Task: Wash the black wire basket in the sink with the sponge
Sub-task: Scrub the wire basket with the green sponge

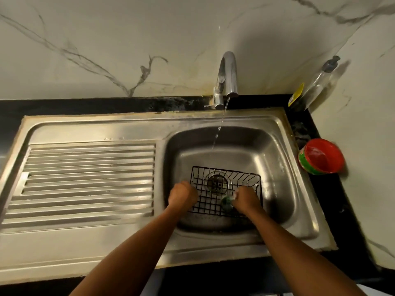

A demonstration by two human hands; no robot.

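The black wire basket (pixel 215 201) lies flat on the bottom of the steel sink (pixel 277 167), over the drain. My left hand (pixel 182 195) grips the basket's left edge with curled fingers. My right hand (pixel 245 198) holds a green sponge (pixel 227 202) and presses it onto the basket's grid near its right side. Foam shows at my right fingertips. A thin stream of water (pixel 220 127) runs from the chrome tap (pixel 227 77) and lands in the basin behind the basket.
A ribbed steel draining board (pixel 85 180) lies left of the basin. A red tub (pixel 321 155) sits on the black counter at the right. A clear bottle (pixel 318 82) leans in the back right corner against the marble wall.
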